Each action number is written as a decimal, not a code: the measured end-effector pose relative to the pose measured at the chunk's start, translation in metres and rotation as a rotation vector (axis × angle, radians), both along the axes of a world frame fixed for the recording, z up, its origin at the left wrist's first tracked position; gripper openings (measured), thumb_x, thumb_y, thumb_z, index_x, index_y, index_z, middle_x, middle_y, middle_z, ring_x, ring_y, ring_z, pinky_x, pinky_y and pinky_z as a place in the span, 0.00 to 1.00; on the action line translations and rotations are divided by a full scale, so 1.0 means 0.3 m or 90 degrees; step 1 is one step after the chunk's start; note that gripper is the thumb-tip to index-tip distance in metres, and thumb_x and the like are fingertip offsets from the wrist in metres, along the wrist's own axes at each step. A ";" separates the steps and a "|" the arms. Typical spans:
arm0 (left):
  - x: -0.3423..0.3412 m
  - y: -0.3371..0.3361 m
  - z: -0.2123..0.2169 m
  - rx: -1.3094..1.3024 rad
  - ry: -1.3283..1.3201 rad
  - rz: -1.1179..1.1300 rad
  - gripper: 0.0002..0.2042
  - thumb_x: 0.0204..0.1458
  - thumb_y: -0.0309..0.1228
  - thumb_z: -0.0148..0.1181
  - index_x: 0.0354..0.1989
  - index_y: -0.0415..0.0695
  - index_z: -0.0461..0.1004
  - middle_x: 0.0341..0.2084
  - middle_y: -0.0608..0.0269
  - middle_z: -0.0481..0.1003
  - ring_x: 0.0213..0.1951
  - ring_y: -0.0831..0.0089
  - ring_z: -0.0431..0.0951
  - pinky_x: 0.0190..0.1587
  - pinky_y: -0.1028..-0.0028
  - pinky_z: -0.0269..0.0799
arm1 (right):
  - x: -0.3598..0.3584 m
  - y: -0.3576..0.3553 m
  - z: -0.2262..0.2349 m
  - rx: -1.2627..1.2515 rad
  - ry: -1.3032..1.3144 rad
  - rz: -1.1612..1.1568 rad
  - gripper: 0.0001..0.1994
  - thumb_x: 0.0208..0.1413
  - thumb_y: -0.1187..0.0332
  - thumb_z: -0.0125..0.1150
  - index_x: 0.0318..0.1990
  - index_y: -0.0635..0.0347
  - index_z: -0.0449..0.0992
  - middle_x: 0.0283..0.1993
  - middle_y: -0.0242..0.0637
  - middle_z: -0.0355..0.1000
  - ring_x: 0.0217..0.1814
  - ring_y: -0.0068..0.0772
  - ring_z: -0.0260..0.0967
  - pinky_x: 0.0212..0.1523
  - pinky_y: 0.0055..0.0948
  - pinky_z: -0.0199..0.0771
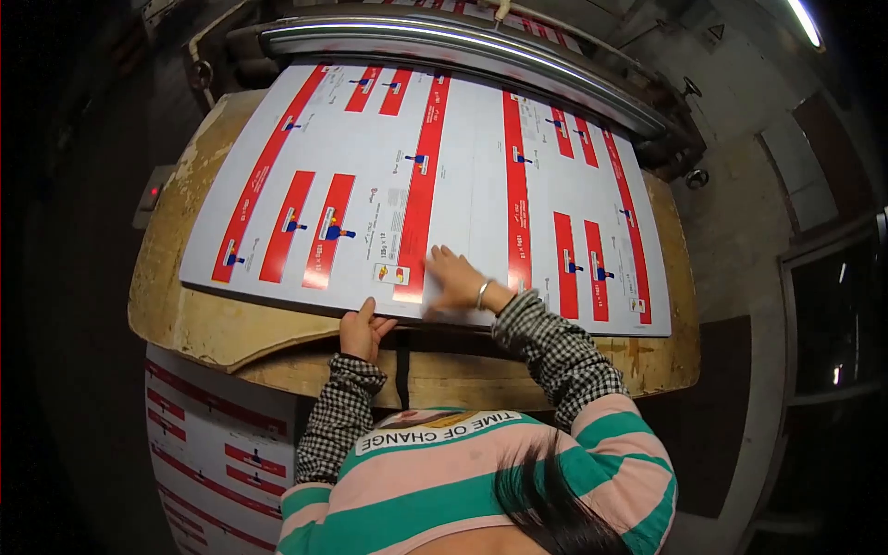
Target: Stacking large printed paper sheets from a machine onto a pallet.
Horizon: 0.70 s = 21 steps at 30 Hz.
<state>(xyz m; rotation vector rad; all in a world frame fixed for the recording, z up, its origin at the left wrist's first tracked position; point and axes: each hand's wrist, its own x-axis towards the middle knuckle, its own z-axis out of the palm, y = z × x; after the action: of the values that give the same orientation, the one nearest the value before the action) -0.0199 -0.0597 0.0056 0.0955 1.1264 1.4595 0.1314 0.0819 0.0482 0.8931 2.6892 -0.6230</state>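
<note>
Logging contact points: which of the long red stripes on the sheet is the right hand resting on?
The right hand rests beside the left-of-centre long red stripe, covering its near end. The matching stripe right of centre lies clear of the fingers.

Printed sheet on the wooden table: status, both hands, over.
Left hand grips near edge of printed sheet. Right hand flat on top. Sheet on wooden table, far edge at metal roller. Nothing on sheet.
</note>
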 end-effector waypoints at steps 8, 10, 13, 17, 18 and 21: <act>-0.011 -0.011 -0.002 0.050 -0.028 -0.036 0.14 0.49 0.24 0.49 0.45 0.35 0.62 0.37 0.57 0.70 0.37 0.69 0.73 0.36 0.74 0.73 | 0.073 -0.043 0.054 -0.057 -0.006 0.038 0.44 0.30 0.53 0.66 0.56 0.63 0.53 0.60 0.59 0.42 0.64 0.57 0.35 0.60 0.40 0.44; -0.012 -0.013 -0.011 0.077 -0.034 -0.059 0.13 0.46 0.22 0.52 0.41 0.35 0.65 0.35 0.58 0.71 0.36 0.70 0.73 0.36 0.75 0.72 | 0.079 -0.035 0.053 -0.068 -0.007 0.068 0.41 0.31 0.54 0.66 0.54 0.64 0.57 0.59 0.60 0.44 0.64 0.57 0.36 0.60 0.38 0.46; -0.006 -0.013 0.004 0.088 -0.035 -0.070 0.09 0.44 0.22 0.54 0.35 0.36 0.68 0.29 0.61 0.71 0.32 0.72 0.73 0.33 0.76 0.73 | 0.079 0.020 0.058 -0.173 -0.011 0.071 0.26 0.39 0.59 0.60 0.46 0.63 0.65 0.51 0.53 0.57 0.53 0.50 0.54 0.50 0.36 0.57; -0.004 -0.033 0.007 0.077 -0.049 0.002 0.10 0.48 0.25 0.50 0.39 0.36 0.66 0.34 0.57 0.71 0.35 0.67 0.72 0.38 0.68 0.73 | 0.089 0.010 0.213 -0.131 0.265 0.050 0.08 0.46 0.70 0.51 0.33 0.65 0.71 0.34 0.48 0.70 0.34 0.45 0.68 0.35 0.33 0.68; 0.017 -0.025 -0.004 0.060 -0.060 0.038 0.12 0.49 0.27 0.49 0.42 0.37 0.65 0.38 0.56 0.69 0.37 0.64 0.72 0.41 0.65 0.72 | 0.104 0.006 0.247 -0.077 0.328 0.054 0.08 0.47 0.71 0.50 0.33 0.65 0.71 0.36 0.48 0.69 0.36 0.46 0.68 0.36 0.33 0.68; 0.023 -0.011 -0.035 -0.025 -0.025 0.069 0.15 0.51 0.29 0.47 0.47 0.40 0.62 0.41 0.57 0.67 0.40 0.60 0.70 0.41 0.65 0.70 | 0.100 -0.055 0.237 -0.115 0.276 0.057 0.10 0.47 0.72 0.51 0.36 0.65 0.71 0.43 0.50 0.67 0.43 0.46 0.66 0.42 0.33 0.68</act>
<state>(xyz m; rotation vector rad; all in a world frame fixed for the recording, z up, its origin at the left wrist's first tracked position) -0.0129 -0.0630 -0.0049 -0.0216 1.1424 1.5281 0.1615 0.0653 0.1192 0.6457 2.9560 -1.1309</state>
